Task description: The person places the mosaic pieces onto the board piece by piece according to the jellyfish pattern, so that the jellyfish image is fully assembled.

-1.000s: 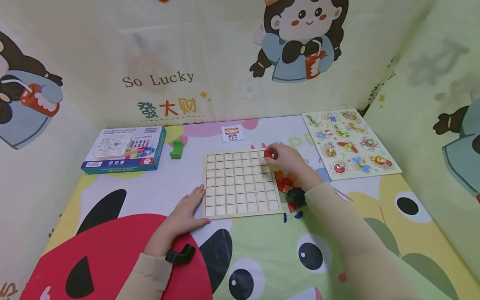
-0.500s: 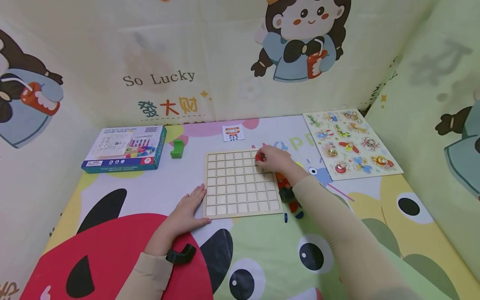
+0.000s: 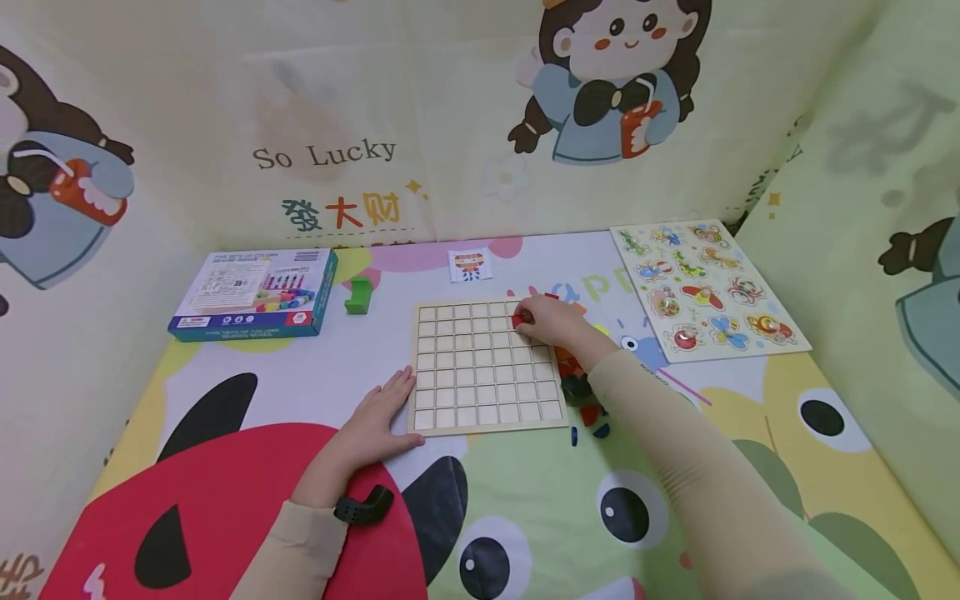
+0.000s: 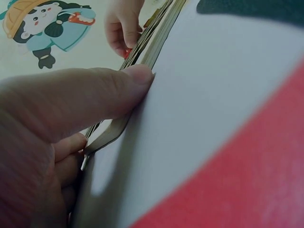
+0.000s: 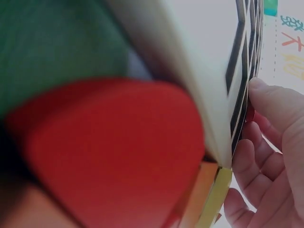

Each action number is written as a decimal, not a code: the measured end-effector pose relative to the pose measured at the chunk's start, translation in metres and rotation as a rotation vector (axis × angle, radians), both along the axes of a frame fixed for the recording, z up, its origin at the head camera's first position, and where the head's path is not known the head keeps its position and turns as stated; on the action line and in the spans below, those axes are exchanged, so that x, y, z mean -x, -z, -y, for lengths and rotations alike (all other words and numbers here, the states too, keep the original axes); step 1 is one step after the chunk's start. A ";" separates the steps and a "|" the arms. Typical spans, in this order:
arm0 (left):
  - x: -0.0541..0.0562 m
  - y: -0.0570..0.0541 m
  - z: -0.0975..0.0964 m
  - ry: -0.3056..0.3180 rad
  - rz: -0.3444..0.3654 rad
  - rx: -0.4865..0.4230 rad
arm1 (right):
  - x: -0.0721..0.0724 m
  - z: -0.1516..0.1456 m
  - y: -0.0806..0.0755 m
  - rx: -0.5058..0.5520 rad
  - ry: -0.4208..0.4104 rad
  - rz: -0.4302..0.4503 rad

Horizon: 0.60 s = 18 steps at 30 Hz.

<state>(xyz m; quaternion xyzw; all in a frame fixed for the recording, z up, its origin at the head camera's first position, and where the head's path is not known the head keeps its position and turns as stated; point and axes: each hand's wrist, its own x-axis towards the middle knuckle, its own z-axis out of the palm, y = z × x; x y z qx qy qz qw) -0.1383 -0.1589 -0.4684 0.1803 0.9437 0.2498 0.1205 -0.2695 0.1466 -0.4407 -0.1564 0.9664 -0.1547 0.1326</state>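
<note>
My left hand (image 3: 375, 423) has straight fingers, with the thumb spread out, touching the left edge of the pale wooden square board (image 3: 480, 358) with little boxes. If I push too hard, the board could slide. My beige cloth sleeve (image 3: 645, 408) is by the messy pile of red and orange pieces (image 3: 567, 364), so it could bump them. My right hand (image 3: 553, 319) pinches a small red piece (image 3: 517, 320) at the board's far right corner. My fingers hide its shape. It could catch on a thin box wall and pop out.
</note>
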 end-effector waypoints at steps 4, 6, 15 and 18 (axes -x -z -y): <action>0.000 0.000 0.000 0.002 -0.007 0.000 | 0.001 0.000 0.000 0.029 0.018 0.021; 0.000 0.000 0.000 0.001 -0.007 -0.002 | 0.000 0.001 0.000 0.049 0.026 0.033; 0.000 -0.001 -0.001 -0.003 -0.022 0.008 | -0.002 -0.010 -0.006 0.210 0.090 0.087; 0.000 -0.001 -0.002 -0.009 -0.021 0.009 | 0.000 -0.026 -0.010 0.287 0.166 0.104</action>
